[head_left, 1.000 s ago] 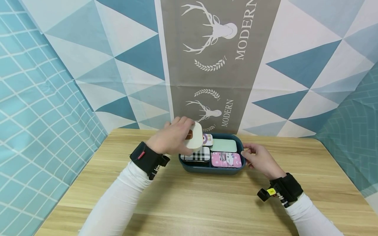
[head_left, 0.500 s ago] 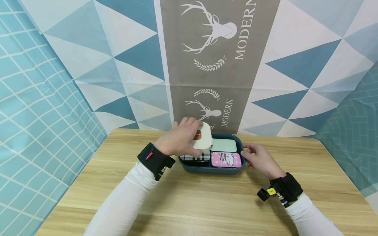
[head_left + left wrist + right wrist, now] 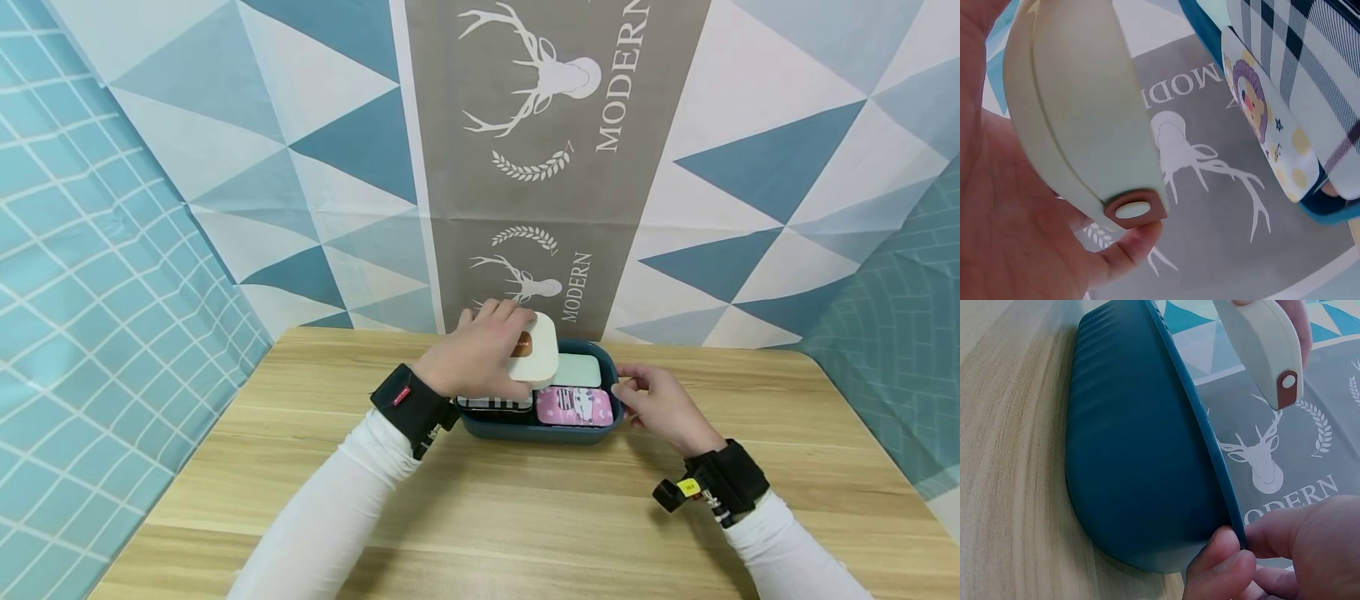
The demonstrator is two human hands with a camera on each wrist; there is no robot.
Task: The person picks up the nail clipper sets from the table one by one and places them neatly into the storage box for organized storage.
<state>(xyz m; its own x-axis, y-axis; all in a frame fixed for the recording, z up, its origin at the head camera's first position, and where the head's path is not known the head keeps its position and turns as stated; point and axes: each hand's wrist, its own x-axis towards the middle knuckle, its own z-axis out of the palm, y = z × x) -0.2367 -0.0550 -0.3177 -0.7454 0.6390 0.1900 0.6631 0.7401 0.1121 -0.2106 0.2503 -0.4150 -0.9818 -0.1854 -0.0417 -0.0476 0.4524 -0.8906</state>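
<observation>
My left hand (image 3: pixel 480 350) grips a cream case (image 3: pixel 543 354) with rounded corners, thumb and fingers at its edges. It is held above the dark blue basket (image 3: pixel 517 432). A brown snap tab (image 3: pixel 1138 209) on the case's side shows in the left wrist view. My right hand (image 3: pixel 660 404) pinches the basket's right rim between thumb and fingers. Inside the basket sit a pink cat tin (image 3: pixel 573 407), a mint green tin (image 3: pixel 581 370) and a black-and-white plaid tin (image 3: pixel 493 403), partly covered by my left hand. A lion-print tin (image 3: pixel 1254 103) appears beside the plaid one.
The basket stands on a wood-grain table (image 3: pixel 525 517), near its back edge. Behind rises a cloth backdrop (image 3: pixel 517 192) with deer heads and triangles. A blue grid-patterned cloth (image 3: pixel 97 275) hangs at the left.
My left hand has moved to the right with the cream case, over the basket's middle, covering the lion-print tin in the head view. The right hand and the basket have stayed in place.
</observation>
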